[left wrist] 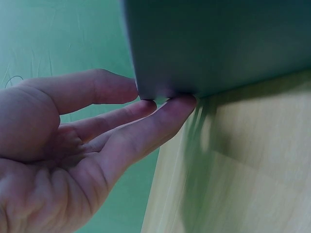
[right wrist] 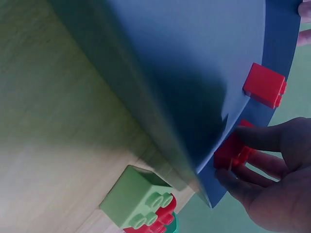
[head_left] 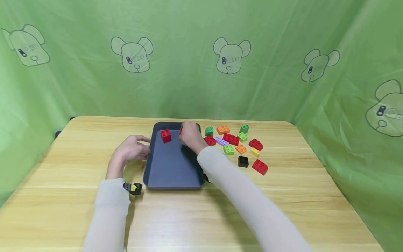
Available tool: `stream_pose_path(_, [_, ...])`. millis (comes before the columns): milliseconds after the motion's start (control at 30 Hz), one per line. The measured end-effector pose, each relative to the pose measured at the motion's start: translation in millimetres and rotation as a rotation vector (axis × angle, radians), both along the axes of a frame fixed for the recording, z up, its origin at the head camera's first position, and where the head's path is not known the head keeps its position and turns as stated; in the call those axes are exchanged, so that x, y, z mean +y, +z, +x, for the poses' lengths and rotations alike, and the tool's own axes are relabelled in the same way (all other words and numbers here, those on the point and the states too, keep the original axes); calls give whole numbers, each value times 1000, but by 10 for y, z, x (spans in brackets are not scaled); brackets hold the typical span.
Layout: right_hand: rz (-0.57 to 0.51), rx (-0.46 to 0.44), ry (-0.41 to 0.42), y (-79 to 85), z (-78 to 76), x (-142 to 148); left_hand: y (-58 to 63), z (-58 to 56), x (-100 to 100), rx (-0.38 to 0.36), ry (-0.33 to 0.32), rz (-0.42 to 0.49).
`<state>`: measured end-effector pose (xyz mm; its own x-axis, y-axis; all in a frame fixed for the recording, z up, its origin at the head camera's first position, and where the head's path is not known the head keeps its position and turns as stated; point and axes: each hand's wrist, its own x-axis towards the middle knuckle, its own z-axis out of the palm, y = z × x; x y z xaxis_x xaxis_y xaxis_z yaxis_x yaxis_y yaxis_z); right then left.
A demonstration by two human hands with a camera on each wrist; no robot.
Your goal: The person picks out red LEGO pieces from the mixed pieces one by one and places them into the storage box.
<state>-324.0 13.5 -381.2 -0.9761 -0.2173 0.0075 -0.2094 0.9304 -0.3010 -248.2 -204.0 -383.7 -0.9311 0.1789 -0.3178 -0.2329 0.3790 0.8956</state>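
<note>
Head view: one red brick (head_left: 181, 130) in hand, another in the tray (head_left: 174, 171), most pieces on the table

Pinched between the thumb and fingers of a person's right hand (head_left: 190, 135), the held red brick is at the far end of the dark tray, near its far right corner. The right wrist view shows the grip closed firmly about it; whether the brick touches the tray floor cannot be told. Beside it, apart and further left, a standing red brick (head_left: 165, 136) sits inside the tray, studs up.

The left hand (head_left: 133, 148) lies along the tray's left side, fingers relaxed and apart, their tips touching the outer wall, as the left wrist view confirms; it holds no brick.

By these pictures, the filling of the tray looks barely begun: one brick is in place, a second is in the fingers and much of the tray floor is bare.

Thirteen pieces can be counted on the tabletop to the tray's right: four red pieces (head_left: 260, 167), two green pieces (head_left: 244, 128), two lime pieces (head_left: 228, 149), two orange pieces (head_left: 223, 129), a purple piece (head_left: 221, 140), a yellow piece (head_left: 255, 152) and a black piece (head_left: 243, 161). The nearest lie just beside the tray's right wall. The right forearm may hide others.

Around them stretches a pale wooden table (head_left: 78, 210), backed by a green curtain (head_left: 189, 91) printed with cartoon animal heads.
</note>
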Motion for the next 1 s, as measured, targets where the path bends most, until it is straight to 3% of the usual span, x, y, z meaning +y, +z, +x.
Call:
stream_pose_path(733, [7,-115,-47,-59,-63,-12,4,7,0,10,-3,-6])
stream_pose_path(1000, [31,-125,-29,17,-28,-14,3,12,-2,9,-2,-8])
